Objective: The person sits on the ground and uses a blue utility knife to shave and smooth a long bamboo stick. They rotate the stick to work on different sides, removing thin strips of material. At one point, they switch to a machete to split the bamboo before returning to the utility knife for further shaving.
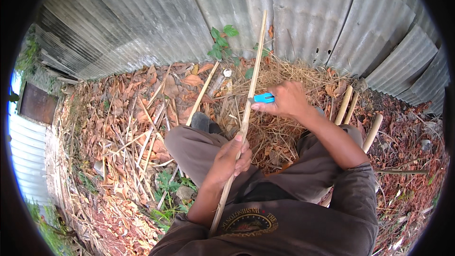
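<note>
A long pale wooden stick (256, 66) slants up from my lap, its far end in front of the metal fence and its near end against my shirt. My left hand (230, 160) is closed round it near its middle, above my left thigh. My right hand (287, 98) grips a knife with a bright blue handle (264, 98), farther up the stick. The small dark blade points left and meets the stick's side. How deep the edge sits in the wood cannot be made out.
Corrugated metal sheets (156, 19) form a fence ahead. Dry leaves and straw (284, 76) cover the ground, with several thin split sticks (150, 132) at the left. Thicker peeled poles (372, 132) lie by my right leg. A leafy green plant (219, 42) grows against the fence.
</note>
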Demonstrator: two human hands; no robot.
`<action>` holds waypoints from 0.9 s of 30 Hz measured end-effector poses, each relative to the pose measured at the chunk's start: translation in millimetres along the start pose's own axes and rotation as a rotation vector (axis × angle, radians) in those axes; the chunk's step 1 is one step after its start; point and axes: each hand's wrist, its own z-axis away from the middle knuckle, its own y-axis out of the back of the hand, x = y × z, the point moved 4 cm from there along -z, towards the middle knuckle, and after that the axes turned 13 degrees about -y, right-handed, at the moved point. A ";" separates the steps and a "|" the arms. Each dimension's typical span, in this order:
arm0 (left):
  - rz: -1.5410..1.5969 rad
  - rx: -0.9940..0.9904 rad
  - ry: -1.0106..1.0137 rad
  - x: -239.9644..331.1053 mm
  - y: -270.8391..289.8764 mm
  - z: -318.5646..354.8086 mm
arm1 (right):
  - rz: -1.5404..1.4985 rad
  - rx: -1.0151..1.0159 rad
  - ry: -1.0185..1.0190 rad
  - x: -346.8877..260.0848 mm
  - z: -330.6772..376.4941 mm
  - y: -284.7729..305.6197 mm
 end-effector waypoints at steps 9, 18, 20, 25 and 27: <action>-0.069 -0.075 0.071 -6.9 -8.5 17.3 | 0.009 0.099 -0.571 92.6 -60.0 19.8; -0.053 0.009 0.000 -2.8 12.5 11.2 | -0.025 -0.174 -0.035 -13.6 15.9 -14.3; -0.044 0.041 0.027 -3.3 10.0 15.7 | -0.022 -0.197 -0.010 -14.4 13.8 -10.4; 0.013 0.022 0.073 -5.0 5.0 11.2 | 0.045 -0.012 -0.163 34.4 -24.9 -13.6; 0.018 0.022 0.072 -3.9 3.3 12.6 | 0.086 -0.034 -0.239 39.7 -31.7 -7.7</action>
